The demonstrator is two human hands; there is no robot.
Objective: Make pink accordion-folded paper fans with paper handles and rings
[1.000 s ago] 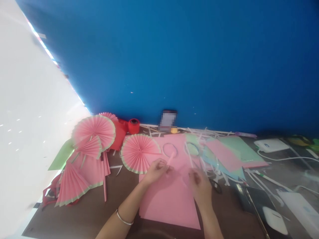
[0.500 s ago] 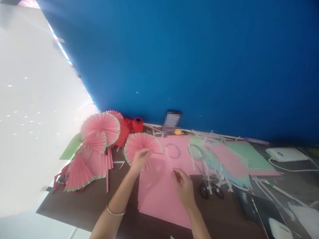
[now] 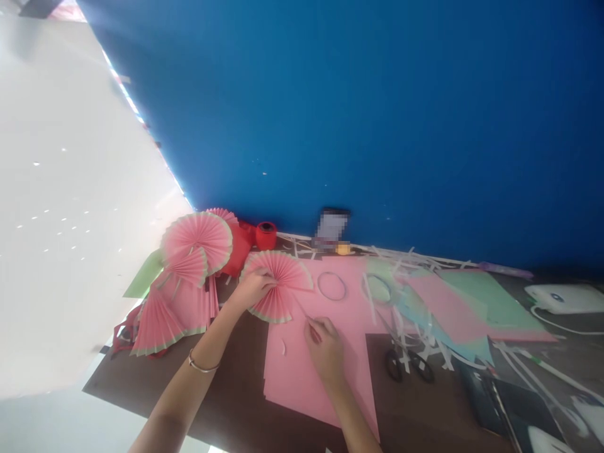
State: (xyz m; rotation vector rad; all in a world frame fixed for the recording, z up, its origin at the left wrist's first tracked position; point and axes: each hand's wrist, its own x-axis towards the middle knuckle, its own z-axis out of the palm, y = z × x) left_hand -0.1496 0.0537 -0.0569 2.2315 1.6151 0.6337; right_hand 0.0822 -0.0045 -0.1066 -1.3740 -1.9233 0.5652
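A pleated pink paper fan (image 3: 290, 274) with pale green edges lies spread in an almost round shape. My left hand (image 3: 255, 288), a bangle on its wrist, reaches over the fan's left side. Its fingers are closed on the folds near the centre. Lower right, my right hand (image 3: 326, 349) is closed in a pinch above a stack of pink paper sheets (image 3: 311, 384). A faint thin line runs from near the fan's centre to the right fingertips; what it is cannot be made out. A small pale curved scrap (image 3: 284, 346) rests on the stack.
Finished-looking pleated fans (image 3: 195, 242) are piled at the left beside a red roll (image 3: 267, 236). Black-handled scissors (image 3: 419, 365) lie among white paper strips right of the stack. Coloured sheets (image 3: 467, 296) and a white device (image 3: 561, 298) lie farther right. A blue wall (image 3: 353, 113) rises behind.
My left hand has moved left onto the fan's centre, uncovering more of its lower folds. My right hand has shifted left and slightly down, its fingers drawn closer together. The view has turned slightly.
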